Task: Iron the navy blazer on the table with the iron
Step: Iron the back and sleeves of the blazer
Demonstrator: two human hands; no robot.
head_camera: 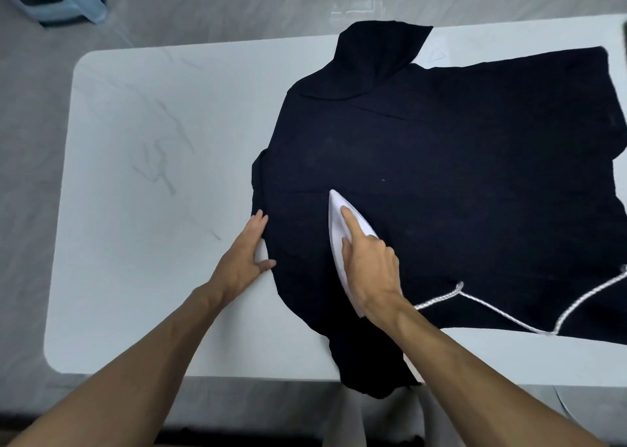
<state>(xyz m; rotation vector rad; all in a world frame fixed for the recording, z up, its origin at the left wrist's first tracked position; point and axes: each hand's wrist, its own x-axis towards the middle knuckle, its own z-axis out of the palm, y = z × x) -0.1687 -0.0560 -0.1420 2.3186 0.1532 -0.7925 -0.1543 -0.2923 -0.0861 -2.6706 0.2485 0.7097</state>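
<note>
two hands: right hand [369, 270] grips white iron [337, 229] on navy blazer [441, 158]; left hand [244, 256] flat at blazer edge.

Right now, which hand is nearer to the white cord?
Right. The right hand grips the iron, the cord trailing behind its wrist; the left hand presses the blazer at its edge, beyond the iron from the cord.

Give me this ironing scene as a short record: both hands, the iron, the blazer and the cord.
blazer: spread on the white table, part hanging over the near edge
iron: white, on the blazer, tip pointing away
right hand: grips the iron, index finger along its top
left hand: flat, fingers straight, touching the blazer's edge
cord: lies across the blazer, runs off right
</note>
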